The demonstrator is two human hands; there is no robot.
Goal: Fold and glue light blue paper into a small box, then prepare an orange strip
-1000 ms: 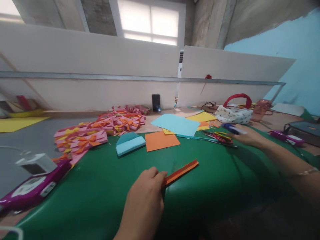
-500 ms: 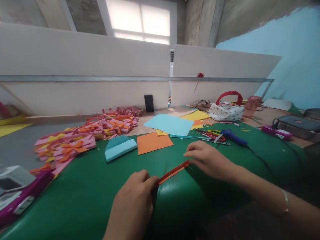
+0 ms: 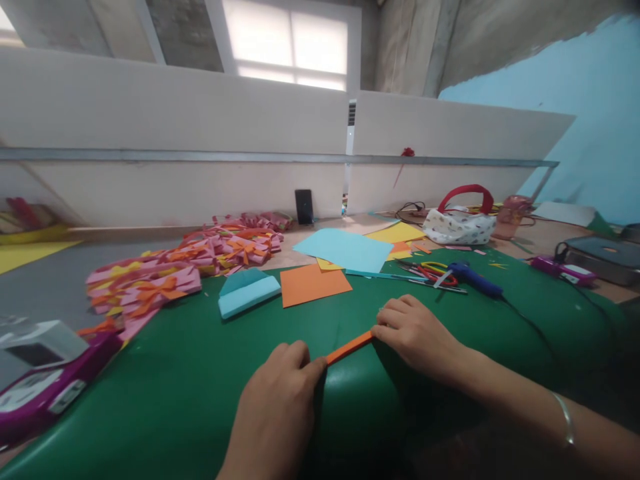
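A narrow folded orange paper strip (image 3: 349,348) stretches between my two hands, low over the green table cover (image 3: 185,373). My left hand (image 3: 280,393) pinches its near left end between thumb and fingers. At the far right end, my right hand (image 3: 415,337) grips the strip with its fingertips pressed together; a bangle shows on that wrist. Just beyond the strip lies a flat orange paper sheet (image 3: 316,285). Left of that sheet rests a folded light blue paper piece (image 3: 250,297).
Pink, orange and yellow paper bows (image 3: 155,283) are heaped at the left. Behind are a light blue sheet (image 3: 345,248) and a phone (image 3: 304,207). Scissors (image 3: 433,272) and a blue glue gun (image 3: 475,279) lie at right, near a white bag (image 3: 460,228). A purple device (image 3: 60,387) sits front left.
The strip's raised fold has closed down, so it looks narrower and flat. My right hand has moved from hovering at the far end to gripping it. The view has shifted slightly left.
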